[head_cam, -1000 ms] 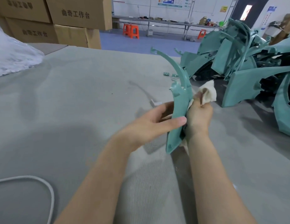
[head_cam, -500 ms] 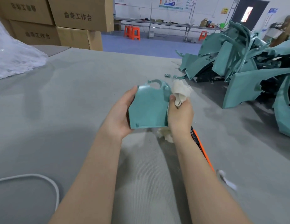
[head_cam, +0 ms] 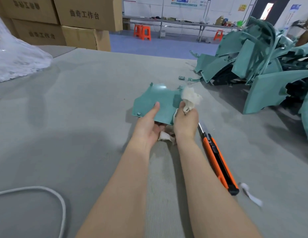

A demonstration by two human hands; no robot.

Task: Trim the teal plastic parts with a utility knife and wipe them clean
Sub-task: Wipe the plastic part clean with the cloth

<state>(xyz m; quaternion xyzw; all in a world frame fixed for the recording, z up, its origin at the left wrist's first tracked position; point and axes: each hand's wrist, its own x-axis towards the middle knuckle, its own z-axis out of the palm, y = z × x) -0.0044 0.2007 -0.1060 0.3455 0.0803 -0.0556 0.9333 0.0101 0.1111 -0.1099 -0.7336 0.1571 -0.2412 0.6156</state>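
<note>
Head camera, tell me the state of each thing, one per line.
Teal part: held in the left hand.
Left hand: grips the teal part, thumb on its face.
Right hand: grips the white rag.
White rag: bunched, at the part's right edge.
Utility knife: lies on the table, untouched, blade looks extended.

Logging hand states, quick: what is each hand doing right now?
Left hand: holds the teal part, thumb on top.
Right hand: grips the white cloth.

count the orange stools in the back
3. A pair of stools stands side by side by the far bench; a third stool is further right, beside the teal pile, which may hide more.
</note>
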